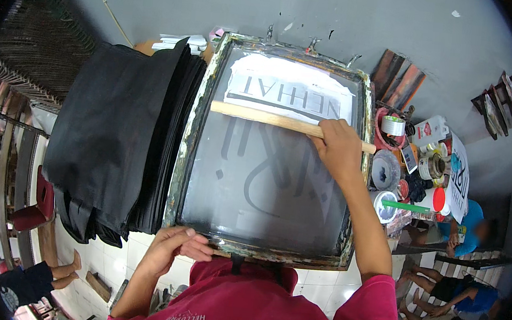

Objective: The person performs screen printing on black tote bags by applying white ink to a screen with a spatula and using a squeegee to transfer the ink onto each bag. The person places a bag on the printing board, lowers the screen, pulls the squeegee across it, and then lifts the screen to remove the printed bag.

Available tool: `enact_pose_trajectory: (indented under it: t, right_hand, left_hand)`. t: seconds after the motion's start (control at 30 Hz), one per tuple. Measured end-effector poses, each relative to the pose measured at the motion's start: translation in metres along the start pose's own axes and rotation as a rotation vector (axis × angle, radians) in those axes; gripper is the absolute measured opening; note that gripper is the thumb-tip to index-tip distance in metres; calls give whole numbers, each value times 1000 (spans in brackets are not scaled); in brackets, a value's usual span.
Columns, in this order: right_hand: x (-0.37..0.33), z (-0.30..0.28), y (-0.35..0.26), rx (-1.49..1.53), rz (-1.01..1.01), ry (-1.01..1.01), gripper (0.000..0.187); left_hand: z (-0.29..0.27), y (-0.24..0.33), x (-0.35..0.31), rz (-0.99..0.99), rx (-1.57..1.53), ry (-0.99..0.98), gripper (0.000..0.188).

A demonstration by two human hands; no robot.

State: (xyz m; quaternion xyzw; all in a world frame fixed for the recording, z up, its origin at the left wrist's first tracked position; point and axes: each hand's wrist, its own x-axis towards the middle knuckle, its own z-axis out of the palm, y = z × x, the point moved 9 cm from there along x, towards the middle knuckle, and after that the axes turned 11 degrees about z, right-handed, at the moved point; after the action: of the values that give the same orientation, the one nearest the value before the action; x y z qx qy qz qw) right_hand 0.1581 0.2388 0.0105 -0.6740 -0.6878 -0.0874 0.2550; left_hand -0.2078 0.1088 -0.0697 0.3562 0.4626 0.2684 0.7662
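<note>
A mesh printing screen [265, 191] in a paint-crusted frame lies in front of me, with dark lettering shapes in its mesh. My right hand [335, 144] is closed round the right part of a squeegee [260, 116], whose long wooden handle spans the screen crosswise. White ink [264, 69] covers the far part of the mesh, just beyond the squeegee. At the screen's near left corner, my left hand [182, 248] rests against the frame edge with its fingers loosely stretched and nothing visible in them. The squeegee's blade is hidden beneath the handle.
A thick stack of black fabric bags [112, 135] stands left of the screen. To the right are ink tubs, jars and a white pot [384, 206] with a green stick. Metal hinge clamps [313, 44] hold the far edge. Several people [466, 230] sit on both sides.
</note>
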Motion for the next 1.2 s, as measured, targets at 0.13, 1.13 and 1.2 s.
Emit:
enact_pose_trajectory:
  t: [0.13, 1.13, 1.2]
  right_hand:
    - [0, 9, -4, -76, -26, 15, 26]
    - [133, 50, 110, -343, 303, -183, 68]
    - [129, 47, 105, -360, 276, -131, 68]
  left_hand:
    - [-6, 46, 15, 190, 109, 86, 38]
    - [90, 277, 329, 954, 1520, 17, 39]
    - [89, 274, 324, 978, 1535, 9, 45]
